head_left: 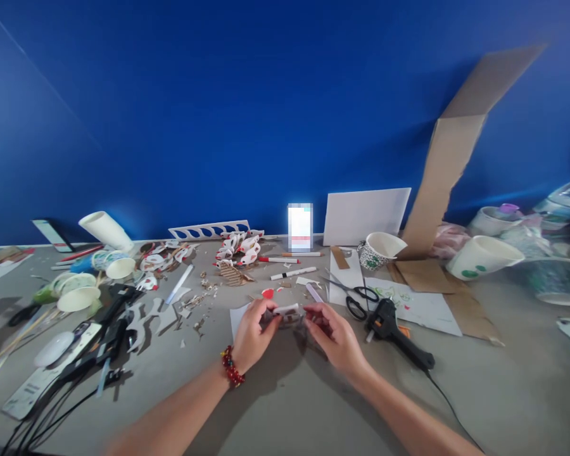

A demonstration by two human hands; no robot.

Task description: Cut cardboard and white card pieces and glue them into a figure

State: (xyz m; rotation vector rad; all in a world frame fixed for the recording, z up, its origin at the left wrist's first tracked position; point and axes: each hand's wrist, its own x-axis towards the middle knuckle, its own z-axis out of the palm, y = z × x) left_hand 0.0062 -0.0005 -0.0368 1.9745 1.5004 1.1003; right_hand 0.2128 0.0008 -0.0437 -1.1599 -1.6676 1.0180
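- My left hand [253, 334], a red bead bracelet [232, 367] on its wrist, had its grip clenched on the left end of a small white marker-like stick [285, 310], thumb and fingers pinched around it.
- My right hand [335, 335] met it from the right; its fingers curled onto a small dark piece [292, 320] just under the stick, though blur kept me from telling what that piece was or whether that grip truly pinched it.
- The stick and the piece sat between both hands, low over the grey table [285, 392], near its middle and above a white paper scrap [239, 316].
- Just right of my right hand lay a black glue gun [393, 329], its cord trailing toward the near right edge.
- Black-handled scissors [358, 297] lay just beyond the glue gun, on a white sheet [418, 307].
- Farther off, two markers [292, 273] lay near a small red cutout [268, 293].
- A printed paper cup [379, 251] lay tipped on its side at the far right of centre, beside a leaning strip of cardboard [449, 158].
- On the left, paper cups [78, 297], cut cup pieces [240, 247] and black cables [76, 373] crowded the table.
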